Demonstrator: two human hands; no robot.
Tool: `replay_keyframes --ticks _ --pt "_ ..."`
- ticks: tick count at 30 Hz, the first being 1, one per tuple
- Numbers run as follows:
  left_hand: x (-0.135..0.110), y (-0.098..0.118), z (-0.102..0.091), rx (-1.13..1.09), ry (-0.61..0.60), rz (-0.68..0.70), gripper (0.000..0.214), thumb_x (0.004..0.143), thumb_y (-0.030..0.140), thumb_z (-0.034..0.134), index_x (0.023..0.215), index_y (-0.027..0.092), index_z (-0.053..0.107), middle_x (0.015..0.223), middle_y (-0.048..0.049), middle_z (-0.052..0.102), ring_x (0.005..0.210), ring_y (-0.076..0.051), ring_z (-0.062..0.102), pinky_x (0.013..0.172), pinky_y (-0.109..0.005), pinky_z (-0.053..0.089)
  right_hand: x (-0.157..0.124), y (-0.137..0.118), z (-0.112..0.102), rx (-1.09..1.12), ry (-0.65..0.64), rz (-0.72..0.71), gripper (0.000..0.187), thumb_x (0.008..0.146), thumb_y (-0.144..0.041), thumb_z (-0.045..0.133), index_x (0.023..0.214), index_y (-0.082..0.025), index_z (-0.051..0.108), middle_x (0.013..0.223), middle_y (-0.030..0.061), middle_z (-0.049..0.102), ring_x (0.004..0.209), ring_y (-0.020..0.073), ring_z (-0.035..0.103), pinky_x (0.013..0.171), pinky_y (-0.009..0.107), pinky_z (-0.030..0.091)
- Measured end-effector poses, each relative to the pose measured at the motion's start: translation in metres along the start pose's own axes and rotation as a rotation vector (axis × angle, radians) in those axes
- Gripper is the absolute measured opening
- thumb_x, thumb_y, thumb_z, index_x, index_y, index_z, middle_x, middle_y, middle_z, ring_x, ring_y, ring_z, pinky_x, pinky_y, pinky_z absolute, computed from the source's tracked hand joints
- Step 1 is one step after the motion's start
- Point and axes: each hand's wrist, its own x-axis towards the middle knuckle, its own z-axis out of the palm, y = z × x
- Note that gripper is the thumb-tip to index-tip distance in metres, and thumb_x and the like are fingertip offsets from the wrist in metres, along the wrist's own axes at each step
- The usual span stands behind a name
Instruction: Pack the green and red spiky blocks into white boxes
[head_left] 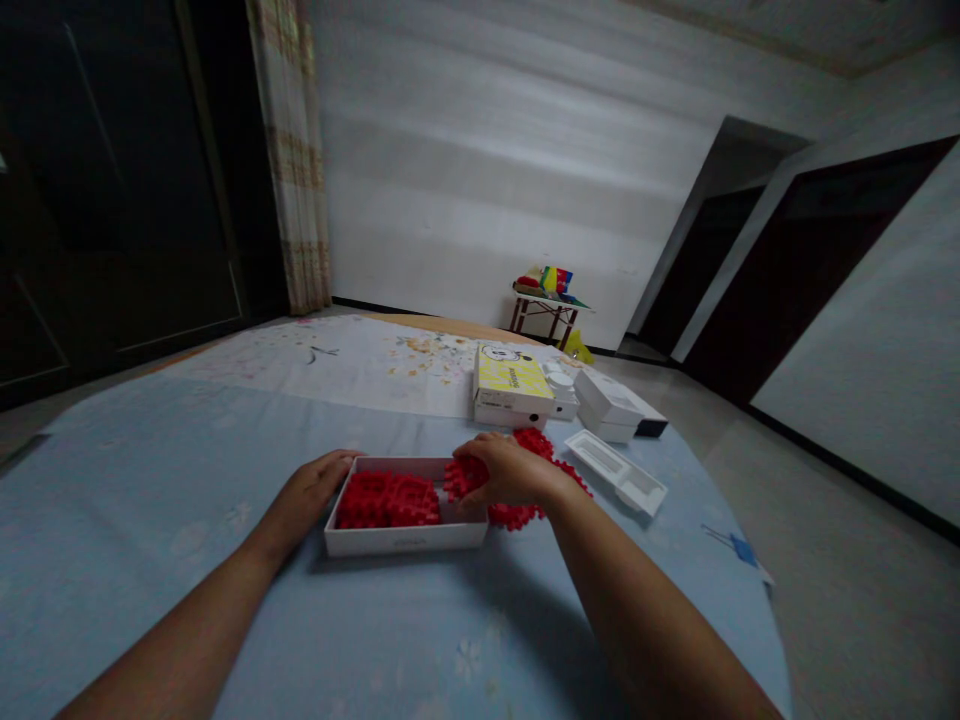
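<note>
A shallow white box (405, 538) lies on the blue bedsheet (135, 520) in front of me, partly filled with red toothed plastic pieces (386, 500). My left hand (311, 490) rests against the box's left wall. My right hand (506, 470) is closed over red pieces (461, 478) at the box's right edge. Under and behind that hand, a loose pile of red pieces (536, 445) lies on the sheet.
A yellow box (511, 378) on a white box, two more white boxes (611, 402) and a white tray insert (616, 470) lie beyond. The bed's right edge drops to a grey floor. A small table (544, 305) stands by the far wall.
</note>
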Motion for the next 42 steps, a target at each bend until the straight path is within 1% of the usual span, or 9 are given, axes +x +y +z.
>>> replay_keyframes --ticks 3,8,12,17,25,30,35,40,42 --pt "-0.001 0.001 0.000 -0.009 -0.008 -0.007 0.046 0.075 0.050 0.043 0.098 0.017 0.065 0.096 -0.0036 0.069 0.095 -0.021 0.060 0.084 -0.029 0.045 0.004 -0.007 0.001 -0.159 -0.059 -0.025 0.065 0.061 -0.053 0.067 0.115 -0.019 0.056 0.109 0.0130 0.056 0.100 0.0305 0.050 0.084 0.042 0.037" --pt "-0.002 0.002 0.000 -0.003 0.008 -0.011 0.046 0.074 0.051 0.044 0.099 0.018 0.065 0.094 -0.0035 0.069 0.093 -0.022 0.061 0.083 -0.029 0.046 0.014 -0.016 0.010 -0.305 -0.074 -0.046 0.059 0.061 -0.056 0.064 0.104 -0.015 0.060 0.103 0.0148 0.058 0.095 0.0307 0.051 0.080 0.041 0.037" --pt "-0.002 0.003 0.000 -0.006 -0.004 -0.013 0.047 0.074 0.052 0.044 0.098 0.017 0.065 0.094 -0.0041 0.069 0.096 -0.022 0.060 0.084 -0.029 0.046 0.014 -0.014 0.012 -0.286 -0.087 -0.061 0.060 0.061 -0.055 0.063 0.107 -0.017 0.059 0.103 0.0140 0.059 0.097 0.0301 0.050 0.080 0.041 0.036" --pt "0.000 0.001 -0.001 -0.004 -0.006 -0.024 0.047 0.074 0.052 0.044 0.097 0.017 0.064 0.094 -0.0038 0.069 0.095 -0.022 0.060 0.083 -0.028 0.046 0.007 -0.008 0.003 -0.184 -0.075 -0.059 0.063 0.063 -0.049 0.064 0.118 -0.020 0.053 0.109 0.0126 0.059 0.100 0.0298 0.049 0.081 0.042 0.035" --pt "0.000 0.001 0.000 0.007 -0.002 -0.002 0.044 0.074 0.051 0.044 0.095 0.018 0.065 0.092 -0.0032 0.070 0.094 -0.022 0.060 0.083 -0.030 0.046 0.007 -0.014 0.011 -0.193 -0.065 -0.077 0.030 0.071 -0.030 0.058 0.098 -0.020 0.062 0.087 0.0103 0.066 0.092 0.0286 0.051 0.077 0.041 0.036" --pt "0.002 -0.005 0.001 0.026 0.001 -0.024 0.045 0.072 0.051 0.049 0.098 0.018 0.064 0.092 -0.0038 0.070 0.088 -0.022 0.062 0.082 -0.031 0.047 0.010 -0.015 0.018 -0.239 -0.083 -0.088 0.021 0.071 -0.031 0.057 0.086 -0.020 0.064 0.083 0.0088 0.067 0.091 0.0278 0.051 0.079 0.042 0.034" --pt "0.003 -0.009 0.001 0.050 0.015 -0.027 0.044 0.071 0.051 0.051 0.097 0.017 0.065 0.089 -0.0050 0.070 0.086 -0.023 0.063 0.080 -0.033 0.048 0.008 -0.017 0.013 -0.292 -0.131 -0.079 0.019 0.070 -0.028 0.055 0.082 -0.018 0.066 0.084 0.0104 0.067 0.092 0.0290 0.052 0.077 0.042 0.036" --pt "0.003 -0.010 0.000 0.067 0.005 -0.015 0.043 0.072 0.050 0.050 0.097 0.018 0.064 0.088 -0.0033 0.070 0.087 -0.022 0.062 0.077 -0.029 0.048 0.009 -0.018 0.012 -0.207 -0.117 -0.120 0.033 0.071 -0.039 0.058 0.098 -0.020 0.064 0.094 0.0111 0.066 0.094 0.0303 0.052 0.078 0.045 0.037" --pt "0.003 -0.011 0.000 0.073 -0.002 -0.019 0.043 0.073 0.049 0.049 0.099 0.017 0.063 0.088 -0.0034 0.069 0.086 -0.021 0.062 0.078 -0.029 0.047 0.010 -0.019 0.013 -0.198 -0.129 -0.113 0.034 0.072 -0.042 0.058 0.098 -0.021 0.063 0.092 0.0103 0.066 0.095 0.0301 0.052 0.079 0.046 0.037"
